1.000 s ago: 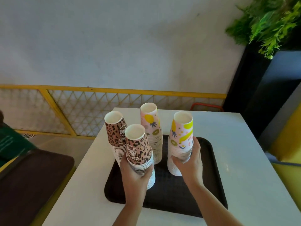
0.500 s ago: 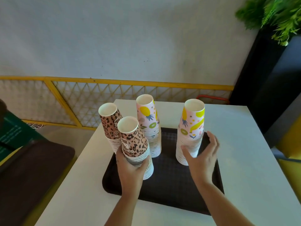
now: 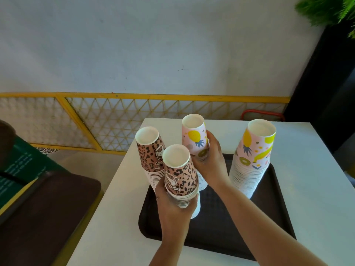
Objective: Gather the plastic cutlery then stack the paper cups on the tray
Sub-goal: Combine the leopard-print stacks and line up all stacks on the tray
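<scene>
A: L hand (image 3: 173, 205) wraps near leopard stack (image 3: 180, 181), R hand (image 3: 208, 160) grips rear fruit stack (image 3: 195, 140); all on tray (image 3: 269, 223).
B: Lift fruit stack straight, nest w/ right stack (image 3: 251, 160), keep L bracing.

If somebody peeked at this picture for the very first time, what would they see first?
Probably the four tall stacks of upside-down paper cups on the black tray: two leopard-print ones on the left and two fruit-print ones to the right. The left hand grips the near leopard stack, and the right hand holds the pineapple stack behind it. The tallest fruit stack stands alone at the tray's right side.
</scene>
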Action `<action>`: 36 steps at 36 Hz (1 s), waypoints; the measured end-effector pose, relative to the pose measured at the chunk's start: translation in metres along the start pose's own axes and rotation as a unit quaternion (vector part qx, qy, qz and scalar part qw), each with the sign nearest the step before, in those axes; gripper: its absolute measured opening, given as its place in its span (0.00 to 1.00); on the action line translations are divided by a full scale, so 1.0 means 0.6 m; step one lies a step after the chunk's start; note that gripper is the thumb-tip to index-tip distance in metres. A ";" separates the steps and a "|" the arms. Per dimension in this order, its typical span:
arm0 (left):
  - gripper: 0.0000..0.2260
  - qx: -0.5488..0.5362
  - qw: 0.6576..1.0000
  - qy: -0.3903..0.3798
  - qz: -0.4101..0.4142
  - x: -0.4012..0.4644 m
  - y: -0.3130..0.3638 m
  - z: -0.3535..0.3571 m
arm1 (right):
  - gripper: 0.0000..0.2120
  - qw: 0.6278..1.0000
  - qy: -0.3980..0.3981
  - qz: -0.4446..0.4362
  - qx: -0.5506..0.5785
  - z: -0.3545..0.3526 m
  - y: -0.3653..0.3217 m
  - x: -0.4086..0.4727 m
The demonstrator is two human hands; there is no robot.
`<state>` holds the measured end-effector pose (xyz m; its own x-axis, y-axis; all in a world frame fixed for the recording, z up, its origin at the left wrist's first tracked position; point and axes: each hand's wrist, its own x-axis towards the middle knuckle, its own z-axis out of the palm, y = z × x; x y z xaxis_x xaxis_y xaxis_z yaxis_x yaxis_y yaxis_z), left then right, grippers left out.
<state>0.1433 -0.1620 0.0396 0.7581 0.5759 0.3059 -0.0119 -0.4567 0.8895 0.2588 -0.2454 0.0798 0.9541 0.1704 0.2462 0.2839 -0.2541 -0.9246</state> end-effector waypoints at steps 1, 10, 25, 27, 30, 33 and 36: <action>0.41 0.005 1.000 -0.002 0.005 0.001 -0.001 -0.001 | 0.39 1.000 -0.008 0.008 0.012 0.004 0.003 0.006; 0.40 -0.011 1.000 -0.006 0.020 0.003 -0.009 0.000 | 0.39 0.998 0.054 0.007 -0.007 0.002 0.015 0.006; 0.36 -0.028 0.999 -0.029 0.020 0.020 -0.009 0.021 | 0.43 0.988 0.121 -0.010 -0.097 -0.026 0.032 -0.022; 0.36 -0.028 0.999 -0.029 0.018 0.025 -0.008 0.025 | 0.43 0.988 0.123 -0.006 -0.092 -0.028 0.032 -0.025; 0.37 -0.038 0.999 -0.029 0.009 0.034 -0.005 0.031 | 0.46 0.986 0.127 -0.012 -0.105 -0.030 0.029 -0.030; 0.36 -0.044 0.999 -0.024 0.009 0.040 -0.002 0.036 | 0.49 0.986 0.116 -0.001 -0.121 -0.033 0.020 -0.046; 0.38 -0.049 0.999 -0.005 0.016 0.029 0.002 0.039 | 0.43 0.990 0.093 0.011 -0.107 -0.037 0.008 -0.079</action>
<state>0.1716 -0.1684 0.0379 0.7632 0.5543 0.3320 -0.1002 -0.4060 0.9084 0.2169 -0.2756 0.0701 0.9556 -0.0105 0.2945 0.2577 -0.4553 -0.8522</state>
